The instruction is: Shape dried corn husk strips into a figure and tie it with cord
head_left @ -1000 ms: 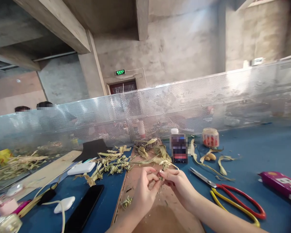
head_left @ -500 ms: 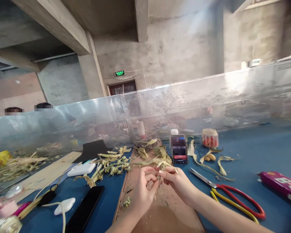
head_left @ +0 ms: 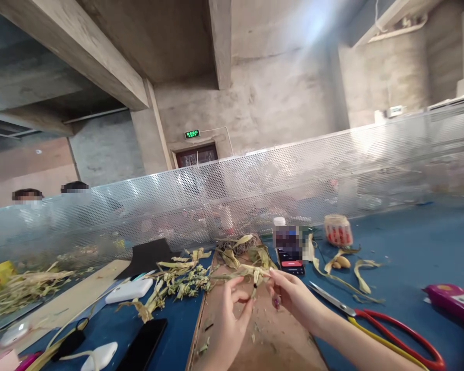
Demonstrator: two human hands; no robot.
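Note:
Over the brown board [head_left: 263, 340], my left hand [head_left: 235, 314] pinches the short dark stem end of a dried plant piece [head_left: 257, 273]. My right hand [head_left: 290, 296] has thumb and forefinger closed on the pale leafy part of the same piece, and a small purple item hangs below its fingers. Dried leaves [head_left: 232, 257] lie at the board's far end. To the left on the blue table sits a pile of dried green buds and leaves [head_left: 189, 281].
Scissors [head_left: 348, 309] with red and yellow handles lie right of my right forearm. A lit phone [head_left: 292, 260], a jar [head_left: 338, 230] and a purple packet [head_left: 454, 304] are further round. A dark phone [head_left: 145, 345] lies left. A perforated metal screen [head_left: 255, 180] stands behind.
My hands have drawn slightly apart, showing more of the piece and its dark stem end. The camera view has tilted up a little, so the table items appear lower.

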